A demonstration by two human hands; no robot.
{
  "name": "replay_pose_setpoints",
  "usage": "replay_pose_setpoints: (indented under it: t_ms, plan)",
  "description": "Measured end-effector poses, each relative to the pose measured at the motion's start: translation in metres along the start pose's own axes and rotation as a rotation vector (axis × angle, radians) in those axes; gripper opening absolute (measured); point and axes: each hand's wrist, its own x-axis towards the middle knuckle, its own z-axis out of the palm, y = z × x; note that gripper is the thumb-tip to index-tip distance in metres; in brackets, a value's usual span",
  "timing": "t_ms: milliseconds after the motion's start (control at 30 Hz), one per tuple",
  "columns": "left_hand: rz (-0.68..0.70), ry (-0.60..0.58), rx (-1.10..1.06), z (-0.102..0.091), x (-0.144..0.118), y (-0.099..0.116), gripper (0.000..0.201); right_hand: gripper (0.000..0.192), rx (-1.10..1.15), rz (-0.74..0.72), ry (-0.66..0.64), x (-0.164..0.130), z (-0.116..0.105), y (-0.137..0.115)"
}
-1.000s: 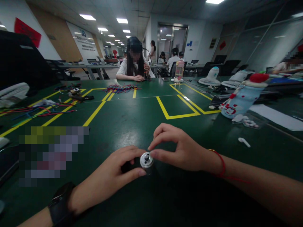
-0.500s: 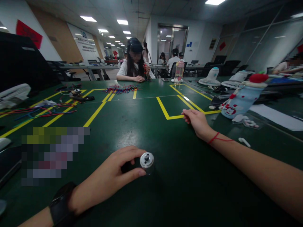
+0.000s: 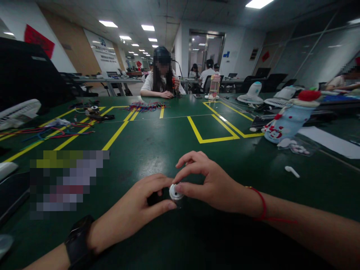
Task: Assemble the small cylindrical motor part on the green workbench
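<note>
A small silver cylindrical motor point(image 3: 172, 193) stands upright on the green table, its round metal top facing up. My left hand point(image 3: 140, 198) grips its side between thumb and forefinger; a black watch point(image 3: 80, 240) is on that wrist. From the right, my right hand point(image 3: 206, 180) reaches over the motor, thumb and forefinger pinched together at the middle of its top. Those fingertips cover the shaft, and whatever they may hold is too small to make out. A red string bracelet point(image 3: 263, 206) circles the right wrist.
Coloured wires point(image 3: 146, 107) lie across the table, near yellow tape lines point(image 3: 219, 139). On the right are a light-blue bottle point(image 3: 289, 122), a bag of small beads point(image 3: 298, 148) and a white earbud point(image 3: 292, 171). A co-worker point(image 3: 161, 77) sits opposite.
My right hand has come from the yellow tape, nearer and to the left, down onto the motor's top. The left hand keeps its hold on the motor.
</note>
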Motion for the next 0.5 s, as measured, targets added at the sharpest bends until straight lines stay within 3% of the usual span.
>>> replay_pose_setpoints:
  t_ms: [100, 333, 500]
  plan:
    - [-0.006, -0.011, -0.019, -0.004, -0.004, 0.002, 0.026, 0.009, 0.093, 0.004, 0.019, 0.003, -0.008, 0.002]
    - [-0.020, -0.056, -0.080, -0.008, 0.003, 0.010, 0.031, 0.016, -0.080, -0.066, -0.428, -0.002, -0.035, 0.037]
    - [-0.029, -0.049, -0.069, 0.007, 0.017, 0.004, 0.029, 0.018, -0.163, -0.140, -0.494, -0.011, -0.039, 0.061]
